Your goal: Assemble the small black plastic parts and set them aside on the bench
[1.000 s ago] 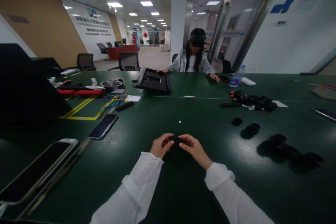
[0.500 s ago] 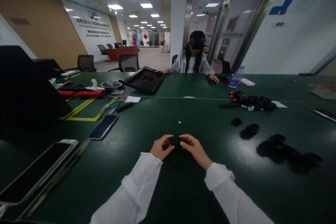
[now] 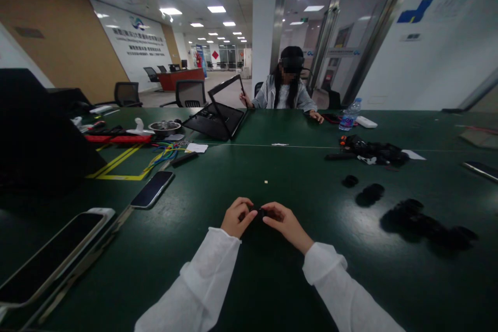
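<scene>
My left hand (image 3: 235,219) and my right hand (image 3: 287,224) face each other low over the green table, fingertips close together. Between the thumb and fingers of my right hand is a small black part (image 3: 262,212), its shape hard to make out against the dark tabletop. The thumb and fingers of my left hand are bent into a pinch; what lies between them is dark and mostly hidden. A tiny pale square (image 3: 266,182) lies on the table just beyond my hands.
Several dark round parts (image 3: 374,192) lie to the right, behind them a black heap (image 3: 373,150) and a water bottle (image 3: 350,114). Phones (image 3: 153,189) and coloured wires (image 3: 165,154) are left. Opposite, a seated person (image 3: 288,85) lifts the frame of a black case (image 3: 202,122).
My fingertips have shifted slightly, and less of the black part shows between my hands. Across the table, the other person has raised a black frame from the flat case.
</scene>
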{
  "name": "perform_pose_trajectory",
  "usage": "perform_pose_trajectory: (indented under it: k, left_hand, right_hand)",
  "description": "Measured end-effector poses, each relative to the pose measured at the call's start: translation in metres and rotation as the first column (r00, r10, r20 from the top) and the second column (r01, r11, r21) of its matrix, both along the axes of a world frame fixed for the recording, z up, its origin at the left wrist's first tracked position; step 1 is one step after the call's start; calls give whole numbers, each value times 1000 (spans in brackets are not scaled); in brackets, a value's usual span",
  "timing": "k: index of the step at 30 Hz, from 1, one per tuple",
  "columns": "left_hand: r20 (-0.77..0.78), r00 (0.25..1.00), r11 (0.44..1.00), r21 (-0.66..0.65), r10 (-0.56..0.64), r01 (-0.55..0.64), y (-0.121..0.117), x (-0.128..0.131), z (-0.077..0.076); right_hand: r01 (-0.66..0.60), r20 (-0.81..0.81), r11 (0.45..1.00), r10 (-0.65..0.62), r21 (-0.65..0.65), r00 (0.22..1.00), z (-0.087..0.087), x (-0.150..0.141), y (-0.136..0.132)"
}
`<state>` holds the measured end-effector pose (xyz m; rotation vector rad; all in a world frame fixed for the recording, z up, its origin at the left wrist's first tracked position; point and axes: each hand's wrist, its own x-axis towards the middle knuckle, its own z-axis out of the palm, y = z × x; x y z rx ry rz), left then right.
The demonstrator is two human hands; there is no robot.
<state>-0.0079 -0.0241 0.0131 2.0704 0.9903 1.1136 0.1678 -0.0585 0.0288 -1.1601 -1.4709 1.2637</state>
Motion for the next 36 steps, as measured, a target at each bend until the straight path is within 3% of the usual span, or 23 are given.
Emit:
perform_pose_trajectory:
  k: [4,7,18,28,36]
  left_hand:
    - [117,989,994,-55,-88,95,-4,2,2]
    - [114,985,987,-86,-128,138,-5,2,1]
    - [24,999,979,-202,-25,29,2,-1,-9]
    - [-28,992,974,-192,-127,119,-1,-1,1]
    - [-126,990,984,-176,-59,36,0,-3,2]
  right_hand:
    - [41,-47,999,-41,-7,998,-4,2,2]
    - [64,-67,997,-66,-33,996,-4,2,3]
    - [38,-88,998,-42,-40,995,2,1,0]
    - [63,-124,997,-68,-40,990,-4,4,4]
    - [27,-80,998,-31,-59,996,4,5,-2]
